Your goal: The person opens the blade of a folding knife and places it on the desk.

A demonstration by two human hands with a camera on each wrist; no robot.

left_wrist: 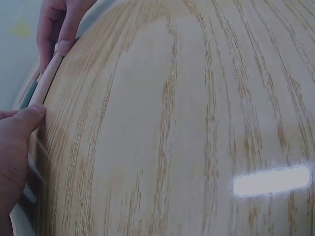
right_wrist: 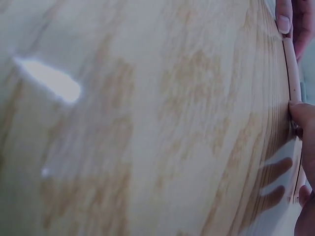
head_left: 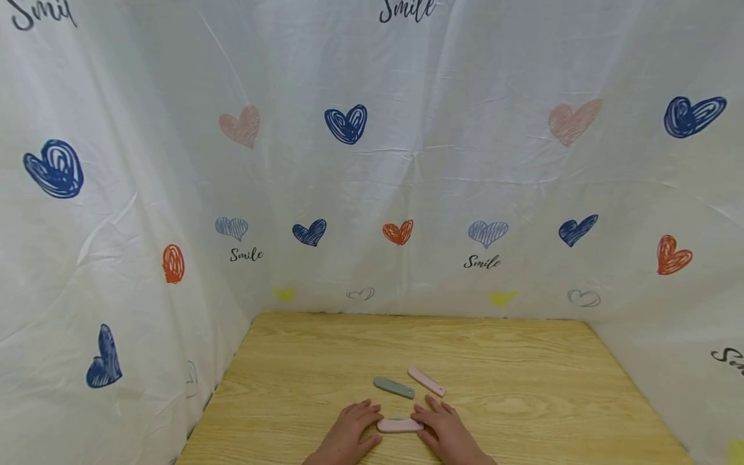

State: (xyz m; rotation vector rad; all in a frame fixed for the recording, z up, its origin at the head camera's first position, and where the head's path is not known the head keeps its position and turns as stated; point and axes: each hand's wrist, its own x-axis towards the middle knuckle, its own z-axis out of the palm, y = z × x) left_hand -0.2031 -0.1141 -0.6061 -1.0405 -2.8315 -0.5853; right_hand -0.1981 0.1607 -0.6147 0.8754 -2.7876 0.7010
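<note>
A slim pink bar with rounded ends lies crosswise at the front of the table, between both hands. At its left end, my left hand holds it with thumb on the near side and fingers on the far side. My right hand pinches the right end, fingertips overlapping it. From the left wrist, the pink bar runs between the left thumb and the right hand's fingers. The right wrist view shows the right thumb against its side.
Just beyond the hands lie a grey-green bar and another pink bar, each with a small hole near one end. The wood-grain table is bordered by white cloth printed with hearts and words.
</note>
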